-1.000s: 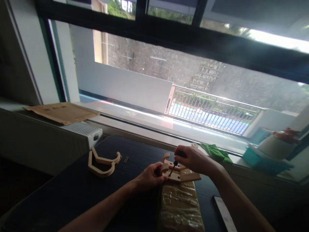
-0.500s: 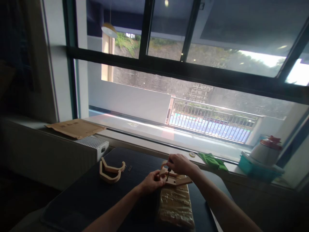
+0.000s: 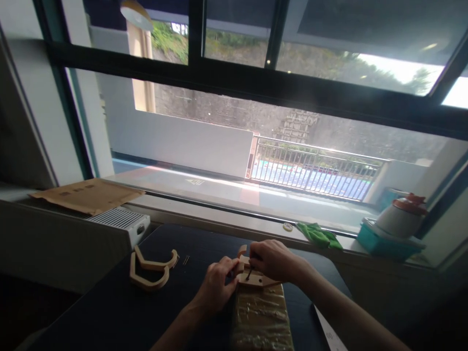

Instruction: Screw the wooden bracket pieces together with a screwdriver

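Observation:
My right hand (image 3: pixel 272 261) is closed around the handle of a screwdriver (image 3: pixel 250 273); its dark shaft slants down to a hole in a pale wooden piece (image 3: pixel 252 281). This piece has curved ends and lies across the far end of a box wrapped in shiny tape (image 3: pixel 261 314). From the left, my left hand (image 3: pixel 219 282) grips the wooden piece's end between fingers and thumb. Another pair of curved wooden parts (image 3: pixel 149 284) rests on the dark table to the left, with small screws (image 3: pixel 186 260) beside it.
The dark table (image 3: pixel 175 317) stands below a window sill. On the sill are a roll of tape (image 3: pixel 287 227), a green cloth (image 3: pixel 319 236) and a teal box (image 3: pixel 387 241) with a white pot (image 3: pixel 400 217) on it. A brown envelope (image 3: pixel 87 195) lies at left.
My view has tilted down and come nearer. My left hand's fingers have come up higher over the end of the wooden piece. The right hand still holds the screwdriver at the hole.

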Tool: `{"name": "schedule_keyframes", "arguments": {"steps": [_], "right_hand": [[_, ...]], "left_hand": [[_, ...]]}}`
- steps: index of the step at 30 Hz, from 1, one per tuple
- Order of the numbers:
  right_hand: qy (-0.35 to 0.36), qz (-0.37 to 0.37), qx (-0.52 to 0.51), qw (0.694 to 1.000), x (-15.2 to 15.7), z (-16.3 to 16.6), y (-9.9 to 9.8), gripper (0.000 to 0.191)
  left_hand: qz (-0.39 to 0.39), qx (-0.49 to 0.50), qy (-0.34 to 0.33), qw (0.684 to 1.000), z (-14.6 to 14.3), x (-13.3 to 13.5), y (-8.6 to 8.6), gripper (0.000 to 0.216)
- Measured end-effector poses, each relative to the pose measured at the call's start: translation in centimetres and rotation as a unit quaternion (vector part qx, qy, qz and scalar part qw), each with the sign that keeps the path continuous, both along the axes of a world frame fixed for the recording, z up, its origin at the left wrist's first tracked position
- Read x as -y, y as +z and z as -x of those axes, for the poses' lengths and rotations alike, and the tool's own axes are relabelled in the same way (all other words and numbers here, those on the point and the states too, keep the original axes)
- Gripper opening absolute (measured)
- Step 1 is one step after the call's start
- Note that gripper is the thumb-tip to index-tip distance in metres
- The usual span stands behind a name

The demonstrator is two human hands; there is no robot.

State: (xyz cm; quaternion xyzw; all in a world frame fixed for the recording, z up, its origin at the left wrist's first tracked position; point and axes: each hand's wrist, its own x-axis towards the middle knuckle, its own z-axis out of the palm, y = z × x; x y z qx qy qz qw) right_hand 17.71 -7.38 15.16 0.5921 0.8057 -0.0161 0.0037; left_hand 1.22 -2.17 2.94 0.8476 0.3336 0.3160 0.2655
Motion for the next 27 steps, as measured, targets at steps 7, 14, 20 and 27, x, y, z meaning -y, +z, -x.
{"name": "schedule_keyframes", "arguments": {"steps": [7,14,20,27], "right_hand": [[0.004,-0.002,0.003,1.000,0.0,0.3,0.2,0.029],[0.024,0.011,0.018,0.999,-0.4,0.4,0.7,0.025],[-0.025,-0.010,0.023,0.999,-0.7,0.6,-0.3,0.027],[0.002,-0.006,0.010,1.000,0.0,0.2,0.5,0.027]], "left_hand": [[0.000,0.009,-0.002,1.000,-0.1,0.1,-0.5,0.031],[-0.012,0.020,0.011,1.000,-0.1,0.4,-1.2,0.035],[-0.020,0.019,0.020,0.999,-0.2,0.6,-1.3,0.035],[-0.012,0.026,0.017,0.999,-0.2,0.6,-1.3,0.035]]}}
